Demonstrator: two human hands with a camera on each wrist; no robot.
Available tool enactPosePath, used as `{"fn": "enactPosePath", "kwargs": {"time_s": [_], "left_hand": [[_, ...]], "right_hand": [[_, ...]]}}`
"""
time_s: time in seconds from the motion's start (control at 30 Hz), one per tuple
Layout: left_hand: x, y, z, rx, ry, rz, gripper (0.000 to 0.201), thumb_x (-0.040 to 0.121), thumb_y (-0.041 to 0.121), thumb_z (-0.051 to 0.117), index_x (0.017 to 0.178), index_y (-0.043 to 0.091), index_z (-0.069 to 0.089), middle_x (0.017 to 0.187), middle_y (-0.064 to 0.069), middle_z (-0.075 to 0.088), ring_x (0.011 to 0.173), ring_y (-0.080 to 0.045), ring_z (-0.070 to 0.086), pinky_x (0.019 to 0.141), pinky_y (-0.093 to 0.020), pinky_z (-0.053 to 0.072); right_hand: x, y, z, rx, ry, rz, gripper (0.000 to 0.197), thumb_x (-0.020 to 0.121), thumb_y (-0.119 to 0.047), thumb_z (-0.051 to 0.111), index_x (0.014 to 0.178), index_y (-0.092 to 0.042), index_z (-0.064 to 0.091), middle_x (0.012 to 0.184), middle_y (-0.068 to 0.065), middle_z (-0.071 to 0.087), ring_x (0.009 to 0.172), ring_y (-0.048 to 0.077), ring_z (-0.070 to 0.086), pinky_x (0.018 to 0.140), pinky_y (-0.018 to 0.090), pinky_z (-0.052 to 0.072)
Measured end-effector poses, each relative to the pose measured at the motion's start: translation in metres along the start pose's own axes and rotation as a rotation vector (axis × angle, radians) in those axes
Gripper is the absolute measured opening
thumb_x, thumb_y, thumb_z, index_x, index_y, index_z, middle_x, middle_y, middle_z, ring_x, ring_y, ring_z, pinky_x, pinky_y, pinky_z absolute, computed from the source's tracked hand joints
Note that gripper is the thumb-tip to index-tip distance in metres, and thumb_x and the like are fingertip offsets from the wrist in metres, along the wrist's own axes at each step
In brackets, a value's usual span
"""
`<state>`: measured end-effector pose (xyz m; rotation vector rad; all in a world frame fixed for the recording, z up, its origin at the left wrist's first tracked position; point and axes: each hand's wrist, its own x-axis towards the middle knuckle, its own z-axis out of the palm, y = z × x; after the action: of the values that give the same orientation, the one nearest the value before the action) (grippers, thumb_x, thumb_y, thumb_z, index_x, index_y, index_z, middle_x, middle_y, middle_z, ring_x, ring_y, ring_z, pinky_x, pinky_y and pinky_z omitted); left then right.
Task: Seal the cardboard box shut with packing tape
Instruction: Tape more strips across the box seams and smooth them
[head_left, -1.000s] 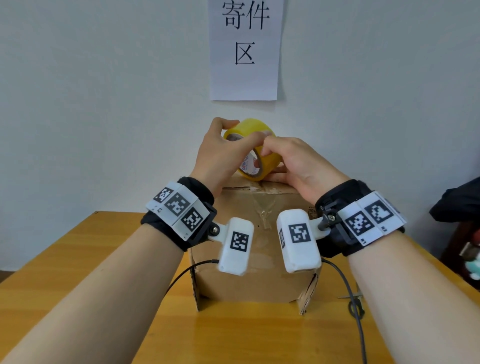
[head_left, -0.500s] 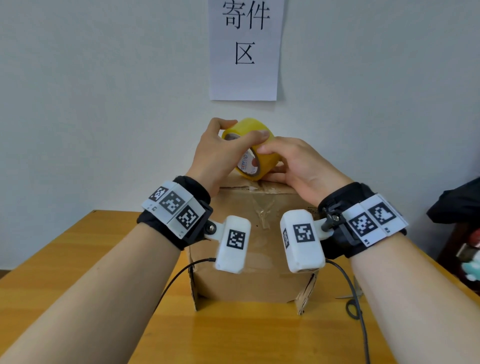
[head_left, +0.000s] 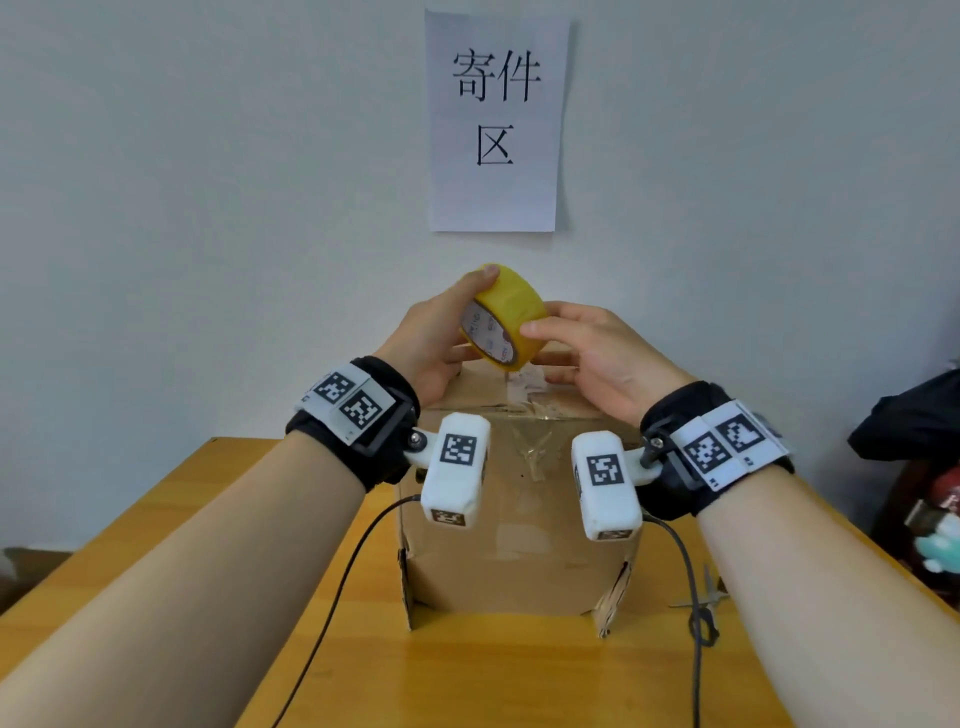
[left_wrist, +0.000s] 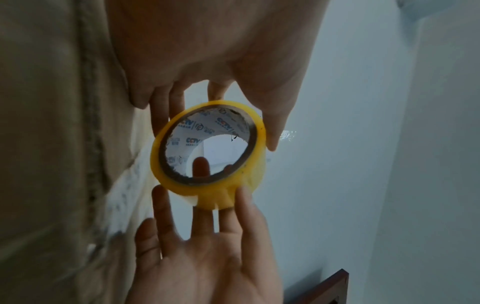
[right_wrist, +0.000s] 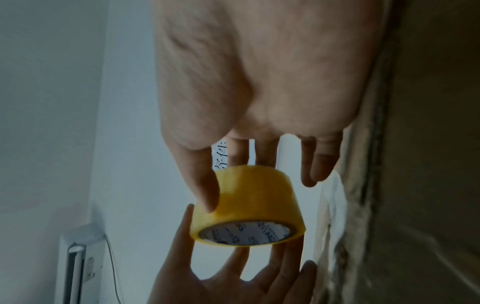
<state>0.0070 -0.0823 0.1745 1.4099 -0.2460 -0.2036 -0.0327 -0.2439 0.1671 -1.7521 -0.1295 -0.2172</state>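
A yellow packing tape roll (head_left: 511, 312) is held in the air just above the far top edge of the cardboard box (head_left: 519, 525). My left hand (head_left: 441, 338) grips the roll, thumb on its top rim and fingers behind it. My right hand (head_left: 587, 348) holds the other side, thumb on the yellow outer face and fingers reaching below. The left wrist view shows the roll (left_wrist: 207, 148) with its printed core, between my left hand (left_wrist: 221, 61) and my right hand (left_wrist: 207, 257). The right wrist view shows the roll (right_wrist: 246, 205). Old clear tape crosses the box's top seam.
The box stands on a wooden table (head_left: 156, 571) against a white wall. A paper sign (head_left: 493, 119) hangs above it. Scissors (head_left: 701, 603) lie on the table right of the box. Dark items (head_left: 914, 421) sit at the far right. Wrist-camera cables trail over the table.
The roll has been turned between my hands, so its printed core now faces me. My left thumb has come up onto its top rim, and my right thumb has shifted onto the outer face.
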Motion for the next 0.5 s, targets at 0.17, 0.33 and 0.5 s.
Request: {"fn": "enactPosePath", "kwargs": {"time_s": [0.17,0.33,0.5], "left_hand": [[0.005,0.019,-0.006,0.119,-0.106,-0.058,0.072,0.087,0.075,0.046,0.137,0.025,0.05,0.137,-0.017,0.053,0.126,-0.037,0.052,0.113,-0.053,0.03],[0.001,0.044,-0.001,0.307,0.048,0.175,0.05,0.095,0.054,0.055,0.135,0.025,0.053,0.137,-0.003,0.052,0.118,-0.029,0.057,0.1,-0.053,0.049],[0.015,0.044,-0.001,0.389,0.127,0.537,0.014,0.091,0.028,0.068,0.098,0.021,0.077,0.097,0.013,0.072,0.094,-0.005,0.067,0.093,-0.04,0.055]], "right_hand": [[0.002,-0.026,-0.004,-0.178,0.043,-0.149,0.006,0.092,-0.021,0.068,0.097,-0.024,0.069,0.097,-0.006,0.07,0.091,0.007,0.061,0.078,0.027,0.041],[0.01,-0.047,-0.012,-0.323,0.134,-0.24,0.007,0.088,-0.021,0.073,0.094,-0.018,0.069,0.082,-0.002,0.077,0.081,0.015,0.073,0.086,0.043,0.055],[0.017,-0.058,-0.013,-0.404,0.139,-0.252,0.009,0.088,-0.02,0.071,0.095,-0.015,0.07,0.077,0.0,0.077,0.074,0.015,0.073,0.085,0.048,0.058]]}}
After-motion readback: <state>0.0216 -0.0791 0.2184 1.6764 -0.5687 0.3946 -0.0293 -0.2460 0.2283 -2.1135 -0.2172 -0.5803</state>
